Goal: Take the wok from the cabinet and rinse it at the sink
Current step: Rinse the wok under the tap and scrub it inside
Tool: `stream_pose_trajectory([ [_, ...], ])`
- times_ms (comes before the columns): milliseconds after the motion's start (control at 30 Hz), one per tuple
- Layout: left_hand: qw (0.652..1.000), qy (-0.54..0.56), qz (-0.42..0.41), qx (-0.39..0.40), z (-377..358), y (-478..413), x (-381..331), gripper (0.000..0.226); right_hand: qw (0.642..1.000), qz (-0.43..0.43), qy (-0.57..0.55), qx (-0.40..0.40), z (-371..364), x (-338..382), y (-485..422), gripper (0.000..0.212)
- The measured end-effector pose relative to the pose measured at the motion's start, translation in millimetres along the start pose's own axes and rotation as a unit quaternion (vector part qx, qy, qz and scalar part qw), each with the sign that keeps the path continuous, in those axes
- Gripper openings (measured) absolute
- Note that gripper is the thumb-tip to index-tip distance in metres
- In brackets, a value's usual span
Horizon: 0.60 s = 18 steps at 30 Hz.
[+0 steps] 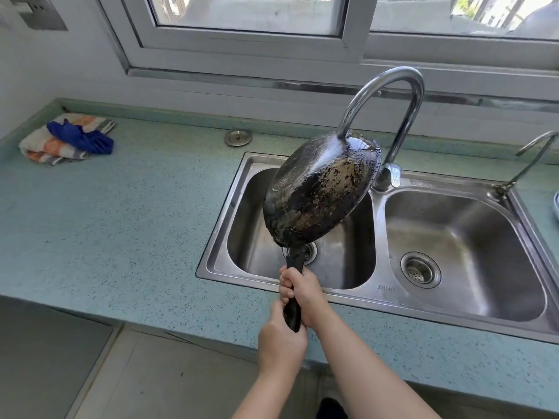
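Note:
The blackened wok (320,189) is tilted over the left basin of the steel double sink (375,293), its scorched underside facing me. Water from the curved tap (402,95) runs onto the upper part of that underside. The black handle (292,309) points down towards me. My right hand (302,293) grips the handle higher up, and my left hand (279,340) grips its end just below.
A teal speckled counter (121,219) surrounds the sink. Folded cloths (66,140) lie at the back left, and a steel sink plug (238,137) sits behind the left basin. A second small tap (526,158) stands at the far right. The window is behind.

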<state>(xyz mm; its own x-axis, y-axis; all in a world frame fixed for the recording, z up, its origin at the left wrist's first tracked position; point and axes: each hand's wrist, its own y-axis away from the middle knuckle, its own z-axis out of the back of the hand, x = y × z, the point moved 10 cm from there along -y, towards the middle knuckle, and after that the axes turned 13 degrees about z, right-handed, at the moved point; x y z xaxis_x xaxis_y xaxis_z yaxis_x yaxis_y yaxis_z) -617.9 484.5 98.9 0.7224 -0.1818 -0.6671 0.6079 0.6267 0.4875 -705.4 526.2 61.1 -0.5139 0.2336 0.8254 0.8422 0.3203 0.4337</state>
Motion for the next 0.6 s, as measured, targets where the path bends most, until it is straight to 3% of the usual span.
stream_pose_trajectory([
  [600,0.998,0.042,0.035,0.026,-7.9,9.5,19.4,0.026,0.998,0.021,0.060,-0.002,5.2,-4.0,13.5,0.015],
])
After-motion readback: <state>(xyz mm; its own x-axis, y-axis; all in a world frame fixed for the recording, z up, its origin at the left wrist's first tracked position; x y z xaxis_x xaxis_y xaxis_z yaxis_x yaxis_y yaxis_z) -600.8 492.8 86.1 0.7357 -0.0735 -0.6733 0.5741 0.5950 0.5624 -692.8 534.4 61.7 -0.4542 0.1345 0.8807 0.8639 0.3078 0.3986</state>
